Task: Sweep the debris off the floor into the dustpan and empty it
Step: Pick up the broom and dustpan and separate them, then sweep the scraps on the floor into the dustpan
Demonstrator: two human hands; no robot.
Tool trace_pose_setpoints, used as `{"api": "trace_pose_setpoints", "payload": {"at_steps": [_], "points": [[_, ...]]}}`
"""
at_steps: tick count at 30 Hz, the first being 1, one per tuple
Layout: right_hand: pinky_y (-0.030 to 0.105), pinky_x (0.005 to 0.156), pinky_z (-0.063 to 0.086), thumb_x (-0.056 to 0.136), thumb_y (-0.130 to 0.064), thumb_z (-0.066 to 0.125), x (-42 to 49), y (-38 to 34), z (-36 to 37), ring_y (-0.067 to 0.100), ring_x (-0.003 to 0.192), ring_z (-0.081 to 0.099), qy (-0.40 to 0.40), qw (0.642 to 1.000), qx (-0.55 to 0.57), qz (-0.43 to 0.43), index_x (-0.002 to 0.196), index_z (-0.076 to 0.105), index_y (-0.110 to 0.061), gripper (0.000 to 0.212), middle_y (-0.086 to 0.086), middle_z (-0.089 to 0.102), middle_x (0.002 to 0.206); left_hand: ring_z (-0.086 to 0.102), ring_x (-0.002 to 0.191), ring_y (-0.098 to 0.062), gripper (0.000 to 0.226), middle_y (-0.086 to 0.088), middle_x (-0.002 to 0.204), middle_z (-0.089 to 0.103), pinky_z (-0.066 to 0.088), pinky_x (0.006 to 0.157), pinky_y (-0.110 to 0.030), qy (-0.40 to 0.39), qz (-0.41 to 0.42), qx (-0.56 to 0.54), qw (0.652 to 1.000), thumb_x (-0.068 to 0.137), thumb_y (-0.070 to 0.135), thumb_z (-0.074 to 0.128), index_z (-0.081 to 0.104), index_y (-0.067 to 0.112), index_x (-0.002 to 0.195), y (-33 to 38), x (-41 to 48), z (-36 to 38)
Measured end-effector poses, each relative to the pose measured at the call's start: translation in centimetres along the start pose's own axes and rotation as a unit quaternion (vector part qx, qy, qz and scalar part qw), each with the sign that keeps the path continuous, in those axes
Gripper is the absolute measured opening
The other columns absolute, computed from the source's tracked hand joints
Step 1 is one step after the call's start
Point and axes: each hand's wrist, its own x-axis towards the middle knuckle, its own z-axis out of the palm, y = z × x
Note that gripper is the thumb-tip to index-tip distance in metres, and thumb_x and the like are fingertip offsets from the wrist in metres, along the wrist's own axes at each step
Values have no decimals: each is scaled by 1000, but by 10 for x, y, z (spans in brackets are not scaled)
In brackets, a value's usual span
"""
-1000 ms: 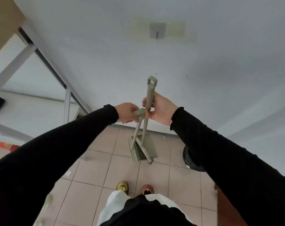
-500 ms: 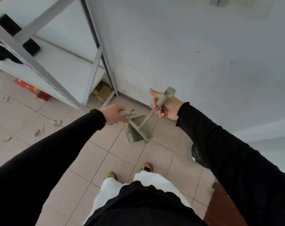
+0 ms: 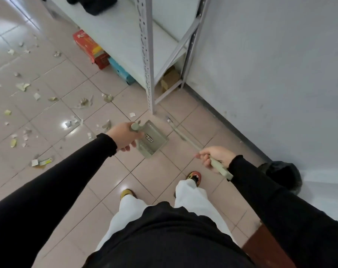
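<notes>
Head view: left hand [image 3: 123, 138] grips the grey-green plastic dustpan [image 3: 152, 140], right hand [image 3: 215, 156] clutches the matching long-handled broom [image 3: 185, 137]. Scattered paper debris [image 3: 83, 102] lies towards ten o'clock; better to set the pan's lip flat and sweep in short strokes.

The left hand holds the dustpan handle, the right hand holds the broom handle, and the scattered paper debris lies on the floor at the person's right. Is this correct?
Not quite. The head view shows the paper debris scattered on the floor at the person's left, not right. The rest stands: the left hand holds the dustpan handle, and the right hand holds the broom handle.
</notes>
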Motion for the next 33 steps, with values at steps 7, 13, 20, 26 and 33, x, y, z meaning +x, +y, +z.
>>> {"api": "trace_pose_setpoints", "payload": {"at_steps": [7, 13, 20, 26, 33], "points": [[12, 32, 36, 102, -2, 48, 4, 38, 109, 2, 39, 41, 4, 994, -98, -48, 124, 51, -1, 23, 9, 55, 88, 42, 49, -16, 11, -9, 73, 60, 35, 41, -23, 95, -52, -131, 985, 98, 25, 60, 63, 15, 103, -140, -71, -58], [15, 35, 37, 103, -8, 46, 46, 22, 192, 6, 44, 41, 18, 980, -169, -100, 140, 45, -7, 36, 8, 57, 92, 43, 50, -17, 13, -9, 74, 60, 36, 44, -25, 152, -85, -201, 964, 98, 28, 61, 63, 15, 100, -194, -92, -105], [28, 44, 45, 103, -22, 34, 103, -15, 230, 17, 57, 45, 69, 888, -437, -123, 150, 39, -29, 48, 6, 56, 90, 43, 48, -19, 16, -12, 76, 61, 36, 42, -23, 168, -103, -224, 955, 99, 27, 61, 63, 13, 106, -217, -80, -133], [31, 52, 57, 97, 0, 49, 129, -35, 239, 18, 62, 58, 8, 924, -373, -81, 156, 25, -31, 71, 11, 58, 109, 46, 48, -17, 12, -11, 77, 63, 39, 43, -25, 157, -115, -226, 954, 99, 29, 61, 62, 17, 101, -223, -69, -156], [30, 47, 46, 100, -11, 42, 155, -69, 277, 18, 58, 51, 101, 869, -466, -133, 151, 34, -26, 53, 11, 61, 112, 48, 52, -17, 16, -11, 85, 67, 41, 46, -26, 172, -144, -229, 947, 100, 29, 60, 63, 16, 107, -246, -77, -182]]}}
